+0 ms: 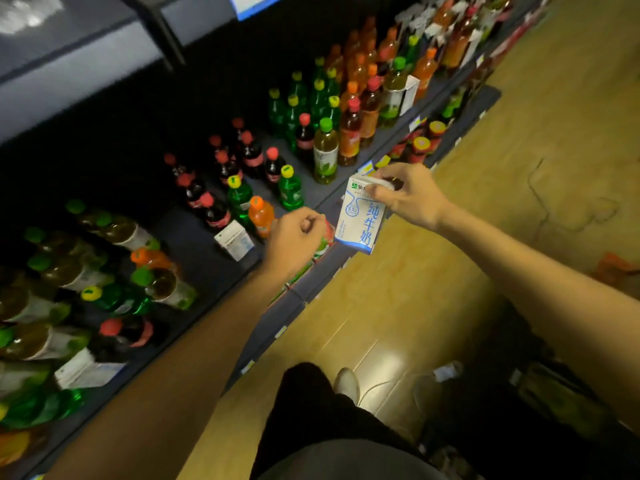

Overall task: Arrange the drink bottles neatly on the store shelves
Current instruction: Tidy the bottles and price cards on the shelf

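Observation:
My right hand [410, 199] grips the top of a white and blue milk carton [360, 220], holding it in the air just past the front edge of the dark shelf [304, 299]. My left hand [294, 237] is closed around a red and green drink pack [323, 242] at the shelf's front edge, mostly hidden by the fingers. Behind it stand an orange soda bottle [261, 214], a green soda bottle [290, 190], several cola bottles [216, 211] and a small white carton [235, 239].
Green tea and orange drink bottles [349, 133] fill the shelf to the right; more bottles [104, 292] lie and lean at the left, with another carton [86, 370]. A wooden floor [519, 168] runs along the aisle. My leg and shoe [346, 384] are below; a dark bag [540, 393] sits at right.

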A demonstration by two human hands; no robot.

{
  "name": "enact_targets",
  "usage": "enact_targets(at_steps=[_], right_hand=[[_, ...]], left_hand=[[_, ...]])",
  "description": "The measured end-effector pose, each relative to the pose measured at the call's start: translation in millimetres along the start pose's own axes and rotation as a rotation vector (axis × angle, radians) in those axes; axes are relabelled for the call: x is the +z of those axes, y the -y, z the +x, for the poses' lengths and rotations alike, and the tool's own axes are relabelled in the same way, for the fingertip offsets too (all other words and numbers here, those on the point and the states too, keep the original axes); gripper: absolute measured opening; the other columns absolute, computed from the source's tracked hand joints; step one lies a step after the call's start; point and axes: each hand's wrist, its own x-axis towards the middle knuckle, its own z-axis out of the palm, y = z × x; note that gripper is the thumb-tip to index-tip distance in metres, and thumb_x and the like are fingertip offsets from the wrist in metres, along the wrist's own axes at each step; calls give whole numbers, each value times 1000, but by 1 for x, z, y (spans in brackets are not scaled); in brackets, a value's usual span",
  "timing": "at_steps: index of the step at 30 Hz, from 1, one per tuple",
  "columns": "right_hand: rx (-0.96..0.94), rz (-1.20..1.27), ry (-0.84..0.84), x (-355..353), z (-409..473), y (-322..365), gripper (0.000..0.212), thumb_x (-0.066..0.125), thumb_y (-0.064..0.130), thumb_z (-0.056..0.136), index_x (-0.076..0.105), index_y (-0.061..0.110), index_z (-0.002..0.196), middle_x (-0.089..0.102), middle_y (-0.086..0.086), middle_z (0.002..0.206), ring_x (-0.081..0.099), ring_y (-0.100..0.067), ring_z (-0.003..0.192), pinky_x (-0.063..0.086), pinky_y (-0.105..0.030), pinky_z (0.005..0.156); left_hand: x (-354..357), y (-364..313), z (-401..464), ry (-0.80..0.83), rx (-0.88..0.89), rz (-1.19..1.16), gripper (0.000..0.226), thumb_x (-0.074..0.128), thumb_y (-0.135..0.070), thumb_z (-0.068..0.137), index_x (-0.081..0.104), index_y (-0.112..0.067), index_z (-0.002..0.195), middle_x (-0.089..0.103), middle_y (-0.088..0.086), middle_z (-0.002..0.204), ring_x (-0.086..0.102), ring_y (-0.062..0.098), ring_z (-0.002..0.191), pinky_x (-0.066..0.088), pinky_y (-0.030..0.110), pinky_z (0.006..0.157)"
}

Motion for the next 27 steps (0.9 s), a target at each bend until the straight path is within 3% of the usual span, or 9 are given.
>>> enact_targets(at_steps=[4, 8, 10, 13, 15, 18, 22, 24, 27], right_hand=[[41, 3, -9, -39, 23, -38, 29, 55, 40, 76, 68, 13, 77, 55, 0, 65, 42, -8, 60, 35, -33, 58], [96, 25, -7, -73, 54, -71, 42, 52, 48, 71, 70, 13, 84, 64, -7, 74, 49, -9, 67, 40, -33, 63], [106, 16, 3, -90, 74, -87, 32, 56, 40, 77, 70, 12, 85, 64, -7, 76, 50, -10, 68, 42, -33, 63], [114, 22, 27, -120, 105, -106, 23, 61, 23, 85, 67, 1, 84, 62, -14, 75, 48, -13, 69, 38, -32, 62], [120, 19, 35, -139, 125, -117, 32, 56, 30, 82, 67, 0, 85, 62, -18, 75, 47, -14, 68, 37, -32, 59], [142, 28, 2, -169, 149, -136, 17, 61, 25, 86, 66, 10, 80, 60, -10, 72, 47, -11, 68, 36, -30, 58], [136, 44, -30, -201, 176, -162, 19, 62, 17, 90, 67, -1, 84, 58, -14, 70, 42, -8, 64, 30, -22, 52], [132, 57, -53, -219, 188, -176, 22, 62, 19, 88, 68, -2, 86, 63, -20, 77, 45, -10, 66, 32, -23, 53], [146, 71, -46, -245, 211, -196, 23, 62, 18, 89, 66, -3, 81, 57, -13, 71, 41, -8, 62, 30, -21, 52]], left_hand=[[40, -23, 46, 39, 4, 42, 16, 58, -24, 87, 66, -15, 77, 60, -13, 51, 54, -1, 50, 49, 32, 60], [78, -43, 100, 42, 64, 62, 16, 58, -29, 84, 66, -17, 77, 58, 9, 54, 57, 26, 56, 49, 40, 57], [98, -52, 131, 74, 66, 50, 18, 58, -27, 85, 66, -13, 78, 58, 13, 56, 56, 32, 58, 49, 43, 59], [128, -64, 177, 115, 54, 4, 25, 53, -38, 80, 64, -15, 79, 61, 11, 58, 62, 32, 61, 52, 45, 61], [147, -73, 205, 130, 51, -11, 27, 51, -38, 79, 64, -14, 79, 60, 12, 58, 60, 33, 60, 51, 45, 59], [169, -91, 240, 128, 59, -15, 31, 51, -33, 80, 64, -7, 74, 55, 16, 55, 53, 35, 56, 46, 43, 57], [196, -116, 281, 154, 21, -2, 21, 58, -18, 87, 65, -4, 73, 56, 15, 54, 52, 24, 52, 42, 36, 55], [210, -127, 301, 166, 25, 14, 21, 59, -19, 87, 64, -7, 71, 56, 12, 53, 56, 26, 54, 44, 38, 55], [235, -139, 329, 146, 17, -8, 26, 57, -31, 82, 61, -10, 66, 43, 1, 45, 43, 18, 47, 40, 37, 51]])
